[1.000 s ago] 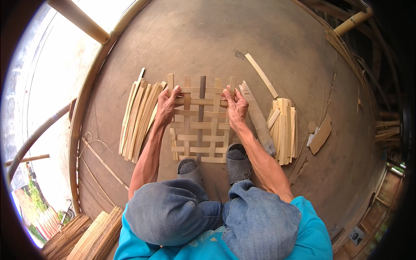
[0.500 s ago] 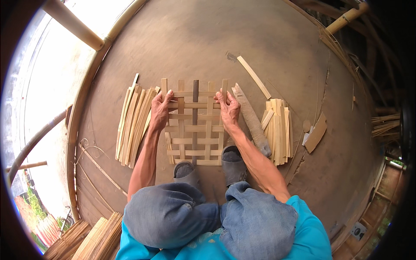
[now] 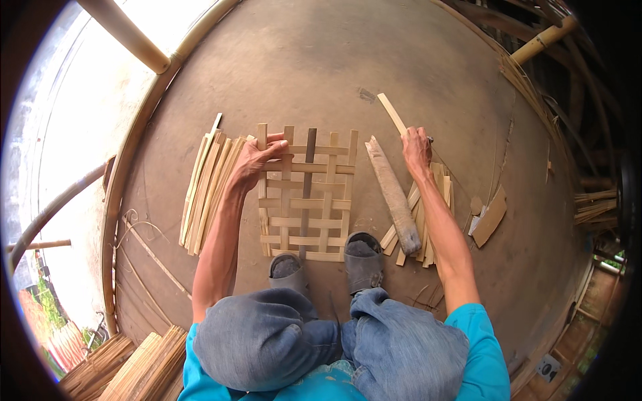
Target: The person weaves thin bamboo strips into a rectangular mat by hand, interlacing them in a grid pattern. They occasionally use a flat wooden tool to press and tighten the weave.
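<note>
An open lattice of woven bamboo strips [image 3: 340, 203], with one dark strip running up its middle, lies on the floor in front of my feet. My left hand [image 3: 254, 159] grips its upper left corner, fingers closed around the strips there. Off to the right, my right hand [image 3: 417, 148] is closed on a loose pale bamboo strip [image 3: 390, 112], whose far end sticks out beyond the fingers. Between the lattice and my right forearm lies a thick, worn wooden stick [image 3: 393, 195], resting partly over a pile of cut bamboo strips [image 3: 439, 180].
Another pile of bamboo strips [image 3: 208, 190] lies left of my left forearm. Bundles of strips [image 3: 144, 364] sit at the lower left. A brown cardboard piece [image 3: 490, 216] is on the right. A bamboo rail [image 3: 115, 220] edges the floor at left.
My right hand has let go of the lattice's right side and moved right onto the loose strip. The wooden stick and the right pile have shifted. My left hand still holds the lattice.
</note>
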A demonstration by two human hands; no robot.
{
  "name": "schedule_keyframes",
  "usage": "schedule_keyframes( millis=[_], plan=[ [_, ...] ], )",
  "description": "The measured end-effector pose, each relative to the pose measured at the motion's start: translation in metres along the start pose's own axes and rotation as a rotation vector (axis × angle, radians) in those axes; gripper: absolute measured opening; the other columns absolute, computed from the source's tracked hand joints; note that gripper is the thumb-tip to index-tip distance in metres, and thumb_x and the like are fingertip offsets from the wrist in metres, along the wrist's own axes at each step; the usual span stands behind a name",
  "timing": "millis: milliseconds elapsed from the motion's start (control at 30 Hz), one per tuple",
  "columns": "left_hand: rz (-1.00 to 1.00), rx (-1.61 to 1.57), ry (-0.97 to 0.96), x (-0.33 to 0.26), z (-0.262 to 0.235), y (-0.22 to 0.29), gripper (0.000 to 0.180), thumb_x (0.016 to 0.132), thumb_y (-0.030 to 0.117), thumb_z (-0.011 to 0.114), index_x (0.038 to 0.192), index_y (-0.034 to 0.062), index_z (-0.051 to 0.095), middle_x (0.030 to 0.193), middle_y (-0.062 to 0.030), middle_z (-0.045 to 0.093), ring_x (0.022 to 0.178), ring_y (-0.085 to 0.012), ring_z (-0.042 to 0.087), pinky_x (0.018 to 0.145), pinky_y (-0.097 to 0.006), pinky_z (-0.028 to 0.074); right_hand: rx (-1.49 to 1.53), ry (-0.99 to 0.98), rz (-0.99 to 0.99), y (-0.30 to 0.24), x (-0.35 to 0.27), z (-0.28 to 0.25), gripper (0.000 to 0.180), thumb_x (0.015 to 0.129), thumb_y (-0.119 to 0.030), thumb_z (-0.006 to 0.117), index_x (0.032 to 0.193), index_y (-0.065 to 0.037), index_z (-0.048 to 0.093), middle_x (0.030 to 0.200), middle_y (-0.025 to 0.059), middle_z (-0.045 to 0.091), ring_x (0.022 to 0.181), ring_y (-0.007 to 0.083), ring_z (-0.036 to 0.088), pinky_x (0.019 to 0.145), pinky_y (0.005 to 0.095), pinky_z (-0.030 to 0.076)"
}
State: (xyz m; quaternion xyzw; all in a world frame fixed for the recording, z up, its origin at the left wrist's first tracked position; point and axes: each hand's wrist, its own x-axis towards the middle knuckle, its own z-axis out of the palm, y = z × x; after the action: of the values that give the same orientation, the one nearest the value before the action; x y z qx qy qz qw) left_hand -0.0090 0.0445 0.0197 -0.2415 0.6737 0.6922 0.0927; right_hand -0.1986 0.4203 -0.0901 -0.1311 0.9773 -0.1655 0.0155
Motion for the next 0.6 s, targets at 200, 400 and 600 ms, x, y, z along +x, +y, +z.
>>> schedule_keyframes(
  millis=[200, 400, 600],
  plan=[
    [0.048, -0.127, -0.063, 0.003, 0.007, -0.002, 0.059, 0.097, 0.031, 0.078, 0.14, -0.0057, 0.06, 0.119, -0.0183, 0.075, 0.105, -0.029, 0.076, 0.093, -0.043, 0.064, 0.181, 0.004, 0.0, -0.001, 0.017, -0.009, 0.02, 0.097, -0.019, 0.073, 0.106, -0.003, 0.066, 0.107, 0.016, 0.068, 0.099, 0.0306, 0.069, 0.084, 0.0419, 0.056],
    [0.05, -0.142, -0.059, 0.0, 0.0, -0.008, 0.055, 0.099, 0.029, 0.077, 0.139, -0.0051, 0.06, 0.121, -0.017, 0.075, 0.106, -0.0295, 0.076, 0.092, -0.044, 0.065, 0.992, -0.397, -0.092, -0.1, 0.007, -0.058, 0.03, 0.099, -0.029, 0.073, 0.121, -0.009, 0.072, 0.11, 0.006, 0.077, 0.104, 0.0188, 0.07, 0.095, 0.0366, 0.055],
    [0.056, -0.117, -0.103, 0.0, 0.005, -0.002, 0.064, 0.098, 0.039, 0.077, 0.141, -0.004, 0.058, 0.126, -0.0175, 0.073, 0.115, -0.0325, 0.073, 0.098, -0.047, 0.062, 0.981, -0.517, -0.132, -0.136, 0.026, -0.038, 0.031, 0.099, -0.029, 0.072, 0.123, -0.009, 0.073, 0.112, 0.0066, 0.077, 0.107, 0.018, 0.071, 0.099, 0.0378, 0.054]
  ],
)
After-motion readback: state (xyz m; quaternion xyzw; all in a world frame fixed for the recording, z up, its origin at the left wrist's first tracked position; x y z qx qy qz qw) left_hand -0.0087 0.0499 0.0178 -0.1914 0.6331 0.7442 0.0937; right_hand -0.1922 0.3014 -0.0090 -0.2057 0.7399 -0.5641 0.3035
